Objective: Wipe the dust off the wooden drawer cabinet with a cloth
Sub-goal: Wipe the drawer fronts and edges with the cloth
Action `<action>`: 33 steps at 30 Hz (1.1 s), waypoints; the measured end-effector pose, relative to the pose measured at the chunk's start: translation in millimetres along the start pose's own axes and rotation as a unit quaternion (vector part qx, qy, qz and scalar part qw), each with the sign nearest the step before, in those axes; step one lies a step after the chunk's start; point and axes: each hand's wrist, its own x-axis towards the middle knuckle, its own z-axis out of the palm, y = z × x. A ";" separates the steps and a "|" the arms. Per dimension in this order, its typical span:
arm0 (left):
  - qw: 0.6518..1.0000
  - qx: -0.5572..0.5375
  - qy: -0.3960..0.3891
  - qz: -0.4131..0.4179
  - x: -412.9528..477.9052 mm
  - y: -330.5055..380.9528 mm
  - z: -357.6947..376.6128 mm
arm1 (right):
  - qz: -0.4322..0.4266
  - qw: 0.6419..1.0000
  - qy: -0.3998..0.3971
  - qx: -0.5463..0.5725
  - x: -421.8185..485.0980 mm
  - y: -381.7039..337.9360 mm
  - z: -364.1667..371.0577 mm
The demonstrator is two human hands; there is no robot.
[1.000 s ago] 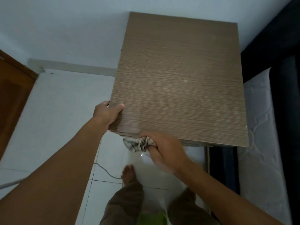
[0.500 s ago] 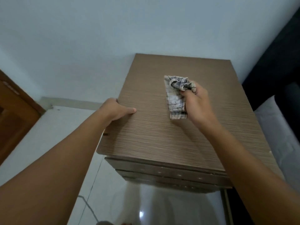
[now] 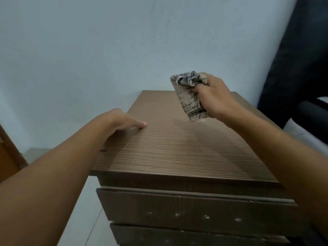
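Looks down at a wooden drawer cabinet directly beneath both hands, its back against a pale blue wall. Grips a crumpled checked cloth in the right hand, fingers curled round the bunched upper part, loose end hanging down to the cabinet top; cannot tell whether touching it. Rests the left hand on the top's left edge, one digit flat on the wood, the others hidden over the side; cannot tell whether clasping. Holds the hands well apart. Shows two drawer fronts with pale specks below the forearms, a dark bed frame beyond the right hand, a brown door outside the left arm.
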 end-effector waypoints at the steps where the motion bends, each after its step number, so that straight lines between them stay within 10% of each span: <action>1: 1.000 0.001 0.006 0.001 -3.1 -1.9 0.8 | -0.005 1.000 0.009 -0.001 -4.2 -2.3 -3.1; 12: 0.991 -0.078 0.083 0.066 -70.8 -52.3 8.9 | -0.061 0.991 0.118 0.027 -103.0 -49.1 -26.4; 21: 0.907 -0.339 0.198 0.153 -136.9 -126.7 75.0 | 0.008 0.949 0.196 0.247 -216.8 -38.0 -33.0; 29: 0.887 -0.400 0.211 0.088 -135.6 -152.9 115.5 | -0.051 0.957 0.222 -0.181 -212.5 -15.7 -18.4; 33: 0.879 -0.411 0.224 0.090 -131.0 -155.1 114.5 | 0.027 0.930 0.075 -0.358 -168.6 -20.1 15.0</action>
